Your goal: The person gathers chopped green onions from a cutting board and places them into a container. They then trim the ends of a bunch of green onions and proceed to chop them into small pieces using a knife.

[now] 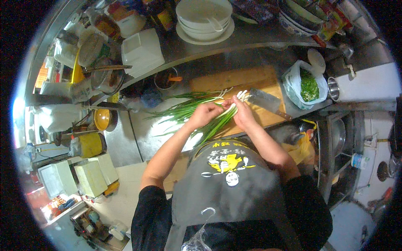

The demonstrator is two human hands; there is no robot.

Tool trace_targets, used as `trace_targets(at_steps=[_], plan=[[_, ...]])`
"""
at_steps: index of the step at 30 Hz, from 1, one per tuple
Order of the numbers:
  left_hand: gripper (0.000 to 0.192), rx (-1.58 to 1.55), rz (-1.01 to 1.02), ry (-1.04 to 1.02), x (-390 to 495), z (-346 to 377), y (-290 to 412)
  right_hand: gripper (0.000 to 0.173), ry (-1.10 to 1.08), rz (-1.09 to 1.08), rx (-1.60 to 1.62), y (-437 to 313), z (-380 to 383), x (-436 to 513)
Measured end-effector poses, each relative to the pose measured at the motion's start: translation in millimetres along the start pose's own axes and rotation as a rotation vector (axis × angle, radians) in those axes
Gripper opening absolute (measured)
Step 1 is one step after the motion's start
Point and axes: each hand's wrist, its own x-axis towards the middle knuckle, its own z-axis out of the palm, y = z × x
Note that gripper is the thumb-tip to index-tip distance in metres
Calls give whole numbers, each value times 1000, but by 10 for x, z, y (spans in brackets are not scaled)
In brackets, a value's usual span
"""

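A bunch of green onions [220, 125] is gathered in my right hand [242, 113], the white ends poking up past the thumb and the green leaves hanging toward my apron. My left hand [205, 114] meets it from the left, fingertips bent in at the white stalks; whether they pinch one is hard to make out. Other green onions [185, 102] lie loose behind and left of my hands, across the wooden cutting board [267, 80] and the metal counter [147, 128]. A cleaver [265, 99] rests flat on the board, just right of my right hand.
Right of the board stands a bag-lined container of chopped greens [309, 88], beside a small metal bowl [333, 89]. Stacked white bowls [204, 20] and white square dishes [141, 51] sit on the shelf above the counter. A dark pot [165, 78] stands behind the onions.
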Motion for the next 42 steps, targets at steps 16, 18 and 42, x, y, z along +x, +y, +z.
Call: trace_targets(at_steps=[16,18,42], plan=[[29,768,-174,-13,629,-128,-900,22,55,16,79,-58,-191,-239],[29,784,-170,-57,641,-150,-832,22,69,27,87,-61,-201,-220],[15,-195,-47,-35,239,-139,-47,35,-22,-35,-173,-31,68,90]])
